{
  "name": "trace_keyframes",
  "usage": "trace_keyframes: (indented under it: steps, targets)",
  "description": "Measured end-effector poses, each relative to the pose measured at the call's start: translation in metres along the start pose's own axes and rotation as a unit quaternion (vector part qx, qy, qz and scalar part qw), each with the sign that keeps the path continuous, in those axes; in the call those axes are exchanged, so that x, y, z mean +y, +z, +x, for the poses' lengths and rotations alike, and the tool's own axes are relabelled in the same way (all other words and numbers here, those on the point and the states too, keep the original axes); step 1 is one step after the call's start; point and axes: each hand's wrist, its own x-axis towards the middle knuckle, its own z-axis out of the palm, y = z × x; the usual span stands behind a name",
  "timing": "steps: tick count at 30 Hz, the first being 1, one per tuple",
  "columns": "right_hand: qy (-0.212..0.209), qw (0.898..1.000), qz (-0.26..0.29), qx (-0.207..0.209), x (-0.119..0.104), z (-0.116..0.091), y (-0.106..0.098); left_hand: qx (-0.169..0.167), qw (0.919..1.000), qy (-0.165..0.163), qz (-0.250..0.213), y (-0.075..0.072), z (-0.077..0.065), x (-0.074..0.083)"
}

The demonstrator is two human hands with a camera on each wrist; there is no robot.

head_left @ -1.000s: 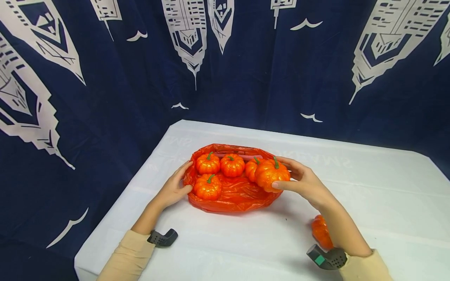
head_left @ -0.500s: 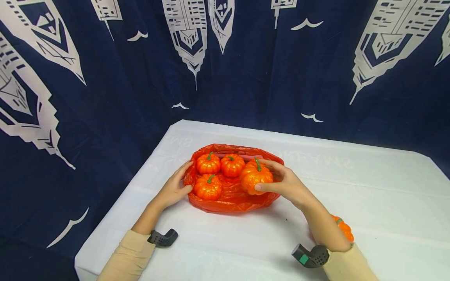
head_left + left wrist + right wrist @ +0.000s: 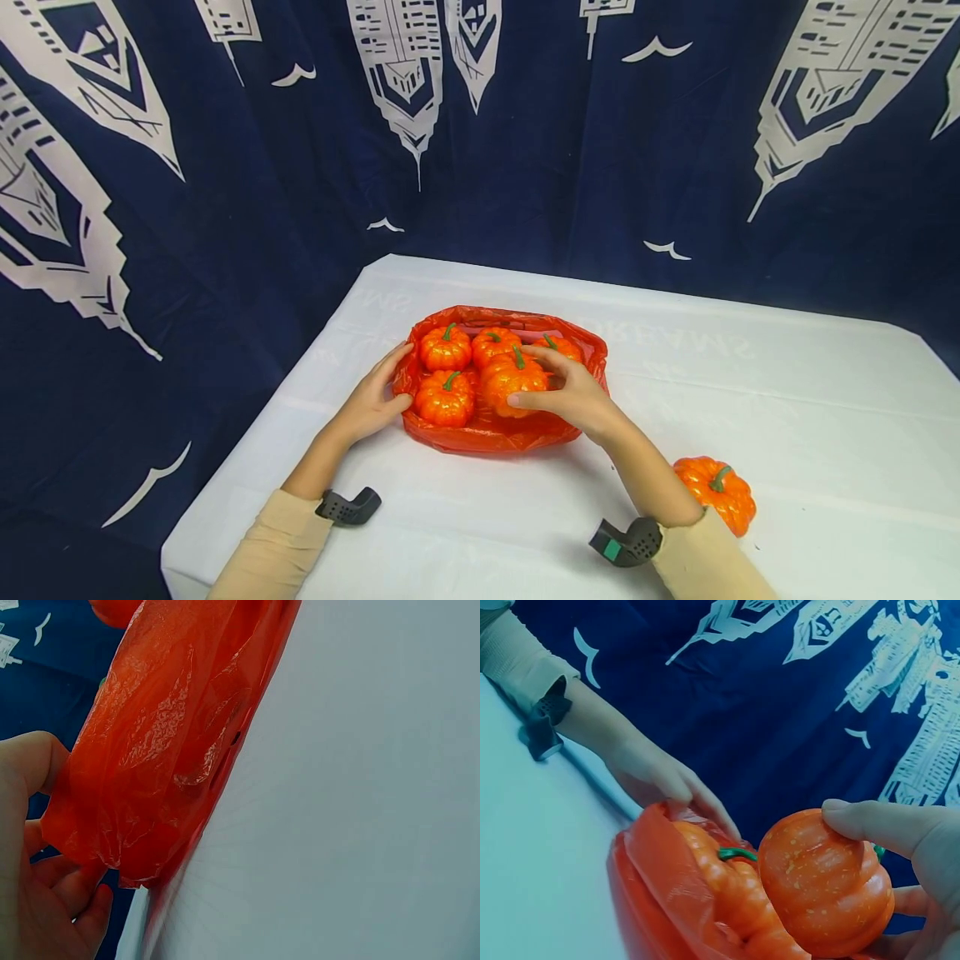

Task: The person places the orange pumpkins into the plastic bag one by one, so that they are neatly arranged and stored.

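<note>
A red plastic bag (image 3: 491, 440) stands with its mouth wide on the white table. My left hand (image 3: 372, 403) holds its left rim; in the left wrist view the thumb bends over the bag's edge (image 3: 142, 750). Over the bag's middle, my right hand (image 3: 573, 398) grips an orange toy pumpkin (image 3: 508, 388) with a green stem, thumb in front and fingers behind. Two pumpkins sit at the left inside, a rear one (image 3: 446, 348) and a front one (image 3: 444, 400). Another pumpkin (image 3: 491, 340) is partly hidden behind the held one, and one more (image 3: 564, 345) lies at the back right.
One loose pumpkin (image 3: 722, 493) lies tipped on the table to the right, partly behind the right sleeve (image 3: 708, 554). White cloth covers the table (image 3: 825, 417). A dark blue curtain (image 3: 525, 183) with white building prints hangs behind.
My right hand has carried its pumpkin leftward over the bag, uncovering the back-right pumpkin. The loose pumpkin on the table shows more as the forearm moved off it. My left hand stays put.
</note>
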Motion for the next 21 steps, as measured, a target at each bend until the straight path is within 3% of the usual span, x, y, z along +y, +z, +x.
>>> trace_keyframes:
  steps: [5, 8, 12, 15, 21]
  targets:
    - [0.005, 1.0, -0.007, -0.002, 0.002, 0.005, 0.012, 0.004, 1.0, 0.001, -0.003, 0.0, 0.0, 0.001]
    - [0.013, 1.0, -0.011, 0.004, 0.004, 0.008, 0.018, 0.003, 1.0, -0.003, -0.008, -0.002, -0.001, 0.021]
    - [0.021, 0.999, -0.024, 0.017, 0.006, 0.012, 0.023, 0.0, 0.9999, -0.007, -0.007, -0.003, -0.001, 0.025]
    - [0.024, 0.999, -0.037, 0.025, 0.009, 0.015, 0.025, 0.0, 1.0, -0.001, -0.005, 0.0, 0.001, 0.005]
    - [0.027, 0.998, -0.048, 0.035, 0.014, 0.017, 0.029, 0.002, 0.9999, 0.007, -0.008, -0.001, 0.001, -0.001]
